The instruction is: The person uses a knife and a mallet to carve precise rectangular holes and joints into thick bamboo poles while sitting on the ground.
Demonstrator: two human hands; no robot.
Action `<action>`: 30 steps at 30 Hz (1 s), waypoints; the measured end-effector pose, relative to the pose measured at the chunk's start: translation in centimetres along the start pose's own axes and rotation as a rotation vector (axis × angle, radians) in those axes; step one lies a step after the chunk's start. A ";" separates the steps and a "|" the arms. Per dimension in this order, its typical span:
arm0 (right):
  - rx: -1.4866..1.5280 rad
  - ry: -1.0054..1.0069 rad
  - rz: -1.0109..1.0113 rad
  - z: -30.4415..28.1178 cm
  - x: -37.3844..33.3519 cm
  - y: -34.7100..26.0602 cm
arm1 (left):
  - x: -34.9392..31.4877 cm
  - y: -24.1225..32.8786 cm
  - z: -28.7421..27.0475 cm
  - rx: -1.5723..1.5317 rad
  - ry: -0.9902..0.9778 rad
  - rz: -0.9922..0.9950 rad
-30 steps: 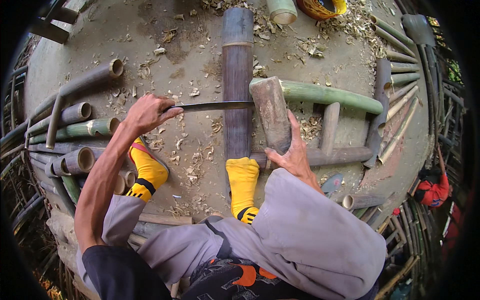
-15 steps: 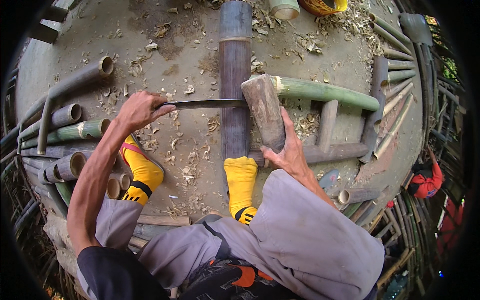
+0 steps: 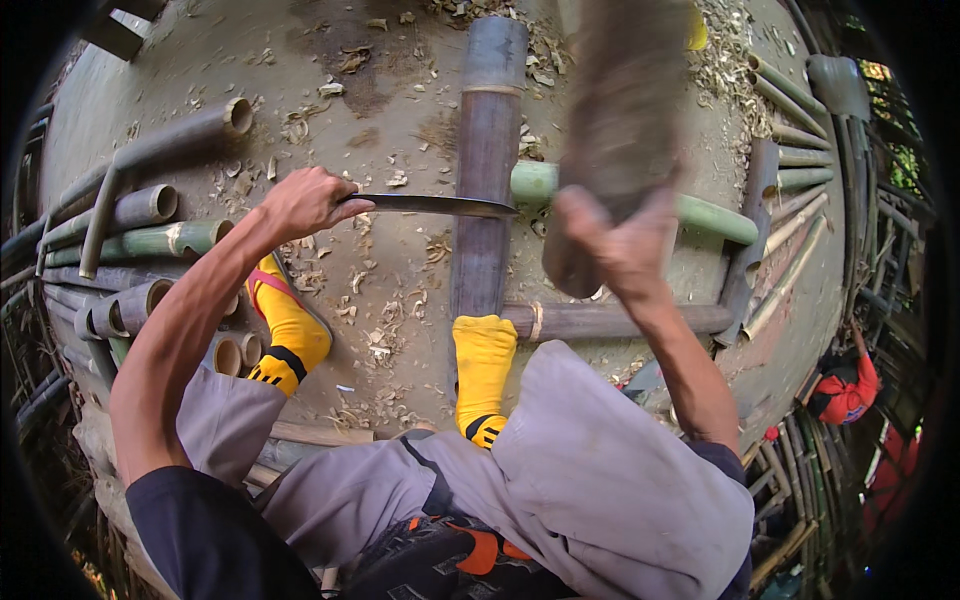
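Note:
My left hand point(image 3: 310, 203) is wrapped round the handle of a long knife point(image 3: 430, 204). Its blade lies crosswise over a thick dark bamboo pole point(image 3: 480, 255), the tip just past the pole's right side. In my right hand point(image 3: 635, 245) is a heavy wooden block point(image 3: 625, 100), raised and smeared by motion, apart from the blade. Behind the block, partly hidden, runs a green bamboo piece point(image 3: 535, 182), its left end beside the dark pole. My foot in a yellow sock point(image 3: 483, 365) rests at the near end of that pole.
A dark bamboo crosspiece point(image 3: 620, 319) extends right from the pole. Cut bamboo tubes point(image 3: 140, 207) are piled at the left, and split lengths point(image 3: 790, 205) lie at the right. Shavings point(image 3: 380, 320) litter the ground. A person in red point(image 3: 848, 392) is at the far right.
My right hand has lifted the wooden block up and away from the knife's tip, toward the right. The knife stays across the dark pole in my left hand. The view has shifted slightly.

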State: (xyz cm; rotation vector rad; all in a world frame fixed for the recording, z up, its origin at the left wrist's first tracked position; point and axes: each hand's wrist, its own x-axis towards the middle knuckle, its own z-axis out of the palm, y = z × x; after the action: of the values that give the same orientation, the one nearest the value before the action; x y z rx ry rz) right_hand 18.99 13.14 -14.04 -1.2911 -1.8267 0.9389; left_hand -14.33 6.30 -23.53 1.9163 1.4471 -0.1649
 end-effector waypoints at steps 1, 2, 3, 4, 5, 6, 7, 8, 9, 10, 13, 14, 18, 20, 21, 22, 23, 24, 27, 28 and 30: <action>-0.066 -0.341 0.087 0.5 -0.9 2.5 | 0.3 0.1 -0.2 0.009 -0.011 -0.002; -0.279 -0.934 0.438 0.1 0.1 3.0 | 0.9 0.3 -0.3 0.013 -0.021 0.016; -0.242 -0.986 0.439 -0.4 0.5 2.9 | 0.7 0.1 0.2 0.007 -0.031 0.023; -0.205 -1.046 0.414 -0.5 1.7 2.8 | 0.6 -0.4 0.8 0.006 -0.027 0.009; -0.181 -0.978 0.275 -0.7 2.8 2.1 | 0.6 -1.0 1.1 0.004 -0.022 -0.001; -0.148 -0.913 0.169 -0.9 3.3 1.1 | 0.2 -1.0 1.1 -0.004 -0.035 -0.005; -0.130 -0.837 0.055 -1.6 4.2 0.0 | 0.2 -0.7 0.7 -0.008 -0.031 0.001; -0.067 -0.670 -0.175 -2.1 5.9 -0.3 | 0.3 -0.5 0.4 -0.012 -0.028 0.007; -0.134 -0.519 -0.163 -2.7 7.2 -3.4 | -0.3 -0.5 0.7 -0.012 -0.060 -0.024; 0.032 -0.438 -0.070 -2.6 8.4 -5.8 | -0.7 -0.9 0.7 -0.005 -0.088 -0.059; 0.304 -0.093 0.020 -1.6 7.2 -4.7 | -0.4 -1.3 1.4 0.003 -0.051 -0.027; 0.155 -0.094 0.004 -1.2 5.1 -2.4 | 0.4 -1.0 1.2 0.011 -0.015 0.025; 0.017 -0.853 0.339 0.3 -2.0 7.0 | 0.7 0.3 1.5 0.019 -0.035 0.057; -0.136 -1.004 0.248 -0.9 2.2 4.2 | -0.3 -1.0 1.9 0.046 -0.015 0.009; -0.046 -0.868 0.139 -1.5 3.2 3.0 | -0.1 -0.3 1.4 -0.004 -0.033 -0.013; 0.056 -0.745 0.035 -2.0 3.8 1.8 | -0.9 0.1 1.8 -0.025 -0.052 -0.013; 0.120 -0.617 0.099 -2.3 5.4 -1.3 | -1.3 -0.5 1.6 -0.035 -0.042 -0.026; 0.170 -0.485 0.179 -3.0 6.0 -3.6 | -1.2 -0.6 1.7 -0.053 -0.038 -0.023; 0.438 -0.188 0.259 -2.7 4.6 -2.0 | -0.8 -0.6 1.9 -0.041 -0.016 0.003; 0.261 -0.181 0.191 -2.3 2.7 -0.1 | 0.2 -0.5 1.8 -0.037 0.002 0.037; -0.125 -0.543 0.142 0.0 -1.3 4.8 | 0.4 -0.6 1.6 -0.035 -0.017 0.016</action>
State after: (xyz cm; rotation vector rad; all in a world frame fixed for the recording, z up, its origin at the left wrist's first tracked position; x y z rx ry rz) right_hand 21.49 13.01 -18.33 -1.3438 -2.2513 1.3732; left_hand -14.23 5.69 -25.13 1.8937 1.4138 -0.1474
